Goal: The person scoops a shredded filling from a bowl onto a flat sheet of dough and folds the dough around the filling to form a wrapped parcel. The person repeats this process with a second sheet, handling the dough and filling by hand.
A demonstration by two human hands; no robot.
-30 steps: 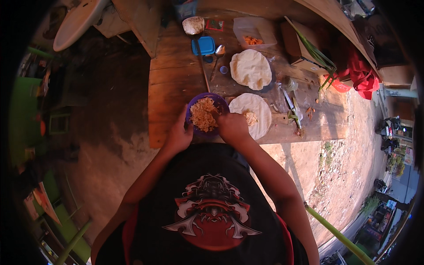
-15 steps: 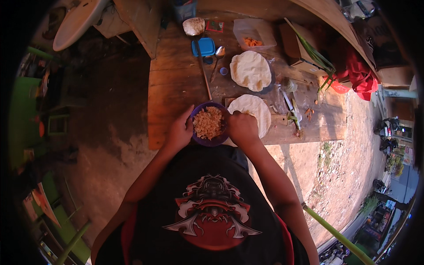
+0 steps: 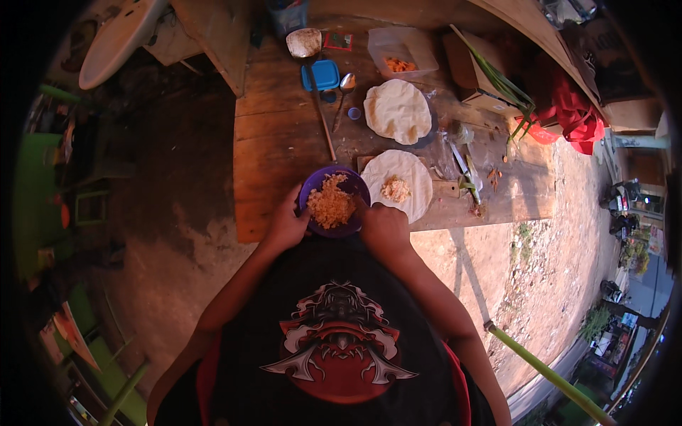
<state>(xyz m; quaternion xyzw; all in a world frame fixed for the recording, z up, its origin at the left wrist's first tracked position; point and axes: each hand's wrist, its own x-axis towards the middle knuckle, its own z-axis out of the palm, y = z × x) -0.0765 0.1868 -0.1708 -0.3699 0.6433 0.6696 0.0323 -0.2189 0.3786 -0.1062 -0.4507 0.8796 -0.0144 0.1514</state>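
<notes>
My left hand (image 3: 285,220) grips the left rim of a purple bowl (image 3: 306,190), thumb over the edge. Inside is an orange-brown, crumbly, rice-like food (image 3: 331,204). At the bowl's right side, my right hand (image 3: 383,228) is closed with its fingertips over the rim; whatever it holds is hidden. Just beyond that hand lies a round pale flatbread (image 3: 419,170) on a wooden board (image 3: 446,189), with a small heap of filling (image 3: 396,189) on it. More flat rounds (image 3: 398,111) sit on a dark plate farther back.
On the wooden table (image 3: 273,156) are a long-handled turner (image 3: 319,99), a spoon (image 3: 345,89), a blue lid (image 3: 321,75) and a clear tub (image 3: 419,60) with orange pieces. A knife (image 3: 462,167) lies right of the board. A cardboard box (image 3: 476,74) and red bag (image 3: 579,121) stand at the back right.
My right hand has drawn back toward me, off the flatbread, uncovering the heap of filling on it. The bowl has shifted slightly left, and a hollow shows in its food.
</notes>
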